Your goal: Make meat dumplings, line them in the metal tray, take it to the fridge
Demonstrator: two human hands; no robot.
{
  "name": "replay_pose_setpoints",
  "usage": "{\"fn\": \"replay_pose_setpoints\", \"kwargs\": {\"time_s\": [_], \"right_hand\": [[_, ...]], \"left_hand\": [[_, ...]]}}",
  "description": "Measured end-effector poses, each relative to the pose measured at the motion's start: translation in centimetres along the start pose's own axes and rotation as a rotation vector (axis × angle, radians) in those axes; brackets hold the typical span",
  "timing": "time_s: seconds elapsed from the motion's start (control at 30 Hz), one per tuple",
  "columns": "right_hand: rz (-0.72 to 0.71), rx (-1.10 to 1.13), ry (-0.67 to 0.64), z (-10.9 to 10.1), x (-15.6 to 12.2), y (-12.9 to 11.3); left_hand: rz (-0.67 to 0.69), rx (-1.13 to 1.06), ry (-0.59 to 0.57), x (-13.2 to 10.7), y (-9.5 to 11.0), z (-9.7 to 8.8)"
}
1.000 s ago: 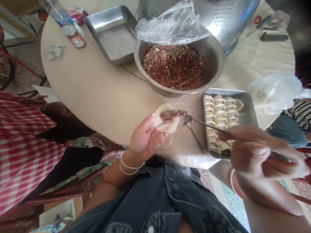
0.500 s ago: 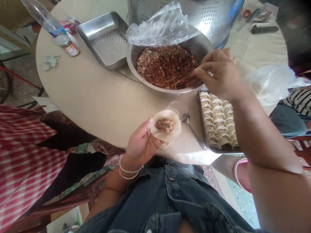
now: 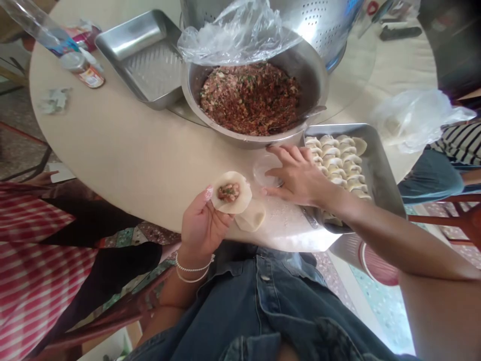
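Note:
My left hand (image 3: 202, 223) holds a round dumpling wrapper (image 3: 231, 192) with a dab of minced filling in its middle, above the table's near edge. A second bare wrapper (image 3: 251, 216) lies on the table just under it. My right hand (image 3: 296, 175) is spread open over a small clear dish (image 3: 264, 172), fingertips at its rim, holding nothing. Behind it stands a steel bowl (image 3: 311, 67) full of red-brown minced filling (image 3: 250, 98); a utensil handle (image 3: 314, 111) rests on the bowl's right rim.
A steel tray (image 3: 379, 160) of folded dumplings sits at right, an empty steel tray (image 3: 143, 55) at back left, a colander (image 3: 323, 22) and plastic bags (image 3: 236, 35) behind. A jar (image 3: 80, 67) and bottle (image 3: 37, 27) stand far left. A person in red-striped cloth (image 3: 33, 271) sits left.
My right hand left the utensil in the filling bowl and came down, open, to the small clear dish. The left hand kept the filled wrapper, shifting slightly left.

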State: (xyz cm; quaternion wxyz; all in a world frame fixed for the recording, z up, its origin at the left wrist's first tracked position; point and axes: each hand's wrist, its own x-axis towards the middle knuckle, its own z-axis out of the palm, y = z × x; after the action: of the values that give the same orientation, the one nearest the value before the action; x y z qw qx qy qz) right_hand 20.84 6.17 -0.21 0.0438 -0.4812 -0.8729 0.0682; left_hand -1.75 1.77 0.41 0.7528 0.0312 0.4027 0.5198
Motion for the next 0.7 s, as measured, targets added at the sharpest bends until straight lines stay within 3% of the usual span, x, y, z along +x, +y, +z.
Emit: {"fn": "replay_pose_setpoints", "kwargs": {"time_s": [0.07,0.27,0.47,0.7], "right_hand": [[0.014,-0.006,0.011,-0.4,0.2,-0.3],[-0.029,0.079,0.316,-1.7,-2.9,-3.0],[-0.08,-0.036,0.351,0.5,-5.6,-5.8],[0.009,-0.001,0.425,1.5,-5.9,-6.1]], "left_hand": [[-0.013,0.01,-0.01,-0.1,-0.2,0.2],[-0.028,-0.008,-0.04,-0.2,-0.7,0.9],[-0.078,-0.079,-0.116,-0.5,-1.3,1.7],[-0.179,-0.087,-0.221,-0.9,-1.8,1.6]]}}
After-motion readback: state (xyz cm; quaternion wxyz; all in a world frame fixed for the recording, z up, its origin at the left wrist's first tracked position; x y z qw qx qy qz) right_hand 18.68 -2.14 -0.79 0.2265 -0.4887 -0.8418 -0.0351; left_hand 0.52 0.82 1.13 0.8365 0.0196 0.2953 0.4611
